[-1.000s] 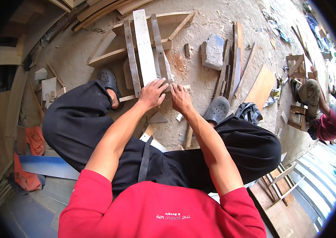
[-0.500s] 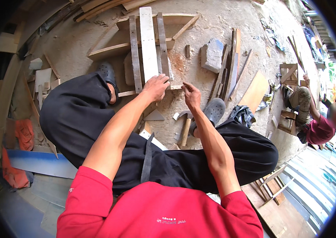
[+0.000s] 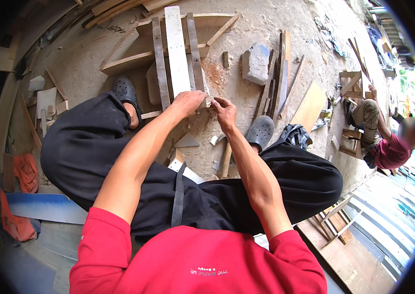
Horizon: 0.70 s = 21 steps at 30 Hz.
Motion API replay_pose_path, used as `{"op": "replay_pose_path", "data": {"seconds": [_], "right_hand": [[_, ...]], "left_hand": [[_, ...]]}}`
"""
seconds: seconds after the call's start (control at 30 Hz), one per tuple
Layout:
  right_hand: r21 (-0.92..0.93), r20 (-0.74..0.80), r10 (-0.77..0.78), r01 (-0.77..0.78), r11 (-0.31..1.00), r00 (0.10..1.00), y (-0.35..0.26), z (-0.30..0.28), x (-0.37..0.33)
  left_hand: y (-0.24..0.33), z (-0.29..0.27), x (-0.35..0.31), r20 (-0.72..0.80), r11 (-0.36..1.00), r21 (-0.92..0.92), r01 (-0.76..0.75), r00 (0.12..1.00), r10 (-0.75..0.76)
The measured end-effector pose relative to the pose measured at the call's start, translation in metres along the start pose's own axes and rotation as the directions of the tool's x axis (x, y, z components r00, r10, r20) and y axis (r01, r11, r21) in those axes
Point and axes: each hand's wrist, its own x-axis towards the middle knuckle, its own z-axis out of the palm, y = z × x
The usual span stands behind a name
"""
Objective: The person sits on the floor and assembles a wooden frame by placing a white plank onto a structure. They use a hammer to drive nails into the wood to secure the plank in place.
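Between my feet lies a wooden frame: a white board [image 3: 176, 49] runs lengthwise with dark slats [image 3: 160, 63] on both sides. My left hand [image 3: 189, 102] is closed over the near end of this frame, covering the white board's end. Just to its right, my right hand [image 3: 224, 110] has thumb and fingers pinched together beside the frame's near right corner. What those fingertips hold, if anything, is too small to make out. A light crosspiece [image 3: 151, 114] shows left of my left hand. Below my right hand a hammer's wooden handle [image 3: 226, 160] lies partly behind my forearm.
A grey-white block [image 3: 255, 63] and several long wood strips [image 3: 282, 73] lie to the right, near a plywood piece [image 3: 309, 104]. Wood scraps and a blue panel [image 3: 45, 207] are at left. Far right, another person [image 3: 389, 132] sits beside wooden stools.
My right hand has moved left, closer to my left hand, and its forearm now covers the hammer's head. My left hand has closed in near the board's end. The whole view has shifted slightly.
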Motion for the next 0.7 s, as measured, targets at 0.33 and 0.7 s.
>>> {"op": "replay_pose_path", "data": {"seconds": [0.33,0.7], "right_hand": [[-0.115,-0.009,-0.073,0.071,0.991,0.997,0.018,0.004,0.014],[-0.35,0.01,-0.263,0.25,0.903,0.965,0.019,0.011,0.008]], "left_hand": [[-0.002,0.007,-0.002,0.03,0.994,-0.072,0.084,0.996,-0.082],[0.007,0.012,0.0,-0.026,0.965,-0.2,0.171,0.983,-0.18]]}}
